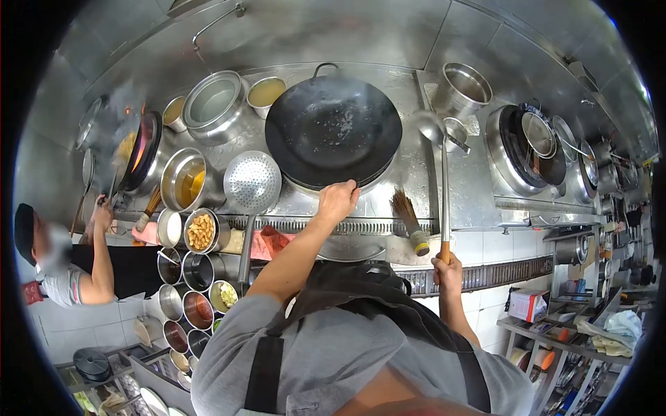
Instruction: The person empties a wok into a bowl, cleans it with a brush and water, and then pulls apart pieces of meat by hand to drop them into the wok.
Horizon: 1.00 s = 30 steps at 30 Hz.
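A large black wok [305, 118] sits on the burner in front of me, with a few pale bits and wet spots on its inner surface. At its near edge my left hand [338, 201] is closed on the wok, and the handle there is hidden under the fingers. My right hand [447, 270] grips the wooden end of a long metal ladle [445, 197]. The ladle points away from me, its bowl over the counter right of the wok. Between my hands a bamboo wok brush [409, 220] lies near the counter's front edge. A perforated skimmer [252, 182] rests left of the wok.
Metal pots, including a large one [214, 104] and an oil pot [184, 179], stand left. Several ingredient tins surround the peanut-like food tin [201, 232]. At far left a co-worker [97, 270] handles a flaming wok [142, 152]. Another burner [513, 149] and a tall pot [463, 89] are right.
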Motion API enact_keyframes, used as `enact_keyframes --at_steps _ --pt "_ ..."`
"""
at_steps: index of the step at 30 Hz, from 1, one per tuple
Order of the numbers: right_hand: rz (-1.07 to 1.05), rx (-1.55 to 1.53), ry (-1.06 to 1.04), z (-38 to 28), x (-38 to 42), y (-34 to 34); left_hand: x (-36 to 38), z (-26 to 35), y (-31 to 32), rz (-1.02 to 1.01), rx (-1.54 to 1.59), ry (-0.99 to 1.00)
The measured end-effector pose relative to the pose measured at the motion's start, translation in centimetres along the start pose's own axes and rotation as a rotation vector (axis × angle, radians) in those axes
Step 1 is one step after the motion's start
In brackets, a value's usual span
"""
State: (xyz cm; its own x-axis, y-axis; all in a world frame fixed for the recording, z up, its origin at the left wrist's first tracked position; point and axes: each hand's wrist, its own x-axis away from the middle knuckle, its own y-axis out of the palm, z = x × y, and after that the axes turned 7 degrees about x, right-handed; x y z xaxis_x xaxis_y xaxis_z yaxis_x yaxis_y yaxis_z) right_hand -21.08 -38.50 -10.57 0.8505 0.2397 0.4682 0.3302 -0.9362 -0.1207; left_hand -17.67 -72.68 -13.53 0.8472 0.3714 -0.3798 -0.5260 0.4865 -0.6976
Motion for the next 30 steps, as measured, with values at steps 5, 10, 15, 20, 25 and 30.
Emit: enact_keyframes --at_steps 5,10,15,20,25,30 --pt "-0.239 -0.148 0.031 -3.6 2.9 4.4 0.1 -1.1 0.1 -0.044 0.120 -0.058" --pt "-0.548 -0.081 0.055 -7.7 3.5 10.7 2.6 2.3 -3.1 -0.059 0.643 -0.121" --pt "-0.881 -0.029 0.056 -9.4 1.3 19.4 3.9 3.5 -8.1 -0.090 1.543 -0.710" --pt "-0.902 0.244 -0.197 -9.0 0.5 24.7 2.5 -3.1 -13.8 0.489 1.382 -0.898" --pt "-0.607 0.319 -0.232 -7.3 -0.7 19.8 2.2 -11.9 -18.8 0.487 0.787 -0.992" --pt "-0.250 0.325 -0.164 0.3 -3.4 9.0 -0.4 -21.4 -23.9 0.287 -0.275 -0.904"
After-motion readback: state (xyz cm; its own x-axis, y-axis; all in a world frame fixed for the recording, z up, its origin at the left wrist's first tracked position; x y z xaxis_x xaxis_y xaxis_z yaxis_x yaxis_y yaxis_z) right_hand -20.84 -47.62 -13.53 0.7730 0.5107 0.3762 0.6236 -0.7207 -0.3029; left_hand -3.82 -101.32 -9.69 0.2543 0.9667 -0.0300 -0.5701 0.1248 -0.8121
